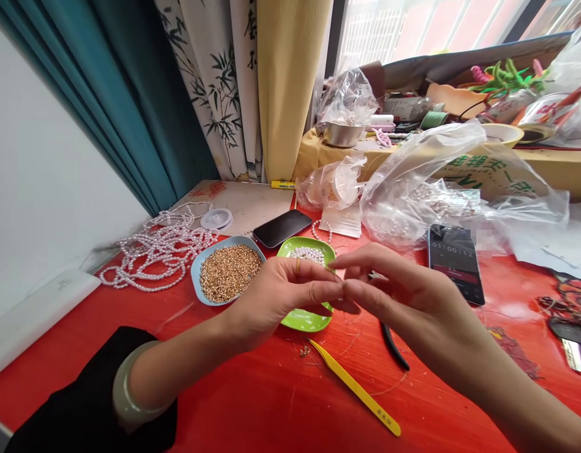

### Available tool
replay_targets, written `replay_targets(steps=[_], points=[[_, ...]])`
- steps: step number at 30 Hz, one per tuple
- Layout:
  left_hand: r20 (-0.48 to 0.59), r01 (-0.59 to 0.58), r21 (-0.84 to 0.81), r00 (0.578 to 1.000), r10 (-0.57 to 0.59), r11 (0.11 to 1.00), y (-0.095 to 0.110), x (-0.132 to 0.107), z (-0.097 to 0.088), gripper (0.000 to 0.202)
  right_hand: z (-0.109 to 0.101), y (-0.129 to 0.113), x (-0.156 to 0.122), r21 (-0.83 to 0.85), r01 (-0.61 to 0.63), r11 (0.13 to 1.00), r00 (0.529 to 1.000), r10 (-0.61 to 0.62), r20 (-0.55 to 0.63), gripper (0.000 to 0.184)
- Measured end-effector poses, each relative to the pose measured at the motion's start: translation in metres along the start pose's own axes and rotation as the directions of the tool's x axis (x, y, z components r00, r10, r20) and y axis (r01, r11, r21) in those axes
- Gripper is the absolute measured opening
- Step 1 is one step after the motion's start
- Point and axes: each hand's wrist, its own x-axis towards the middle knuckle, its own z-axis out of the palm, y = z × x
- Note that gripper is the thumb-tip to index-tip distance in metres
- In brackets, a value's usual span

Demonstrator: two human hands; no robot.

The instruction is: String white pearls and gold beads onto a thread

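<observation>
My left hand (pixel 290 286) and my right hand (pixel 389 277) meet fingertip to fingertip over a green dish (pixel 309 321). Both are closed in a pinch; whatever lies between the fingers is too small to make out. White pearl beads (pixel 308 255) fill the far part of the green dish. Left of it, a blue dish (pixel 196 277) holds small gold beads (pixel 230 272). Below my hands lie yellow tweezers (pixel 359 387) and a few loose gold beads (pixel 305 351). A black-handled tool (pixel 394 347) is partly hidden behind my right hand.
Strands of pearl beads (pixel 153 251) spread at the left beside a clear spool (pixel 216 219). A dark phone (pixel 282 228) lies behind the dishes, and another phone (pixel 455 264) shows a timer. Plastic bags (pixel 413 182) crowd the back right. Keys (pixel 572 352) lie at the right edge.
</observation>
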Motion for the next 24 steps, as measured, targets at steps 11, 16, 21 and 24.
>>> replay_targets(steps=[11, 16, 21, 24], points=[[0.119, 0.293, 0.166, 0.942, -0.314, 0.942, -0.001, -0.001, -0.003, 0.011, -0.040, 0.012, 0.018, 0.450, -0.063, 0.891, 0.869, 0.270, -0.414, 0.009], [0.130, 0.342, 0.213, 0.919, -0.373, 0.915, -0.001, 0.002, -0.006, 0.010, -0.087, 0.021, 0.033, 0.477, 0.066, 0.876, 0.654, 0.323, -0.684, 0.023], [0.106, 0.385, 0.261, 0.900, -0.422, 0.885, -0.001, 0.004, -0.006, 0.012, -0.113, 0.035, 0.035, 0.420, 0.044, 0.906, 0.576, 0.320, -0.752, 0.021], [0.138, 0.359, 0.197, 0.911, -0.388, 0.913, 0.000, 0.003, -0.005, 0.011, -0.112, 0.045, 0.036, 0.291, 0.015, 0.957, 0.584, 0.228, -0.779, 0.013]])
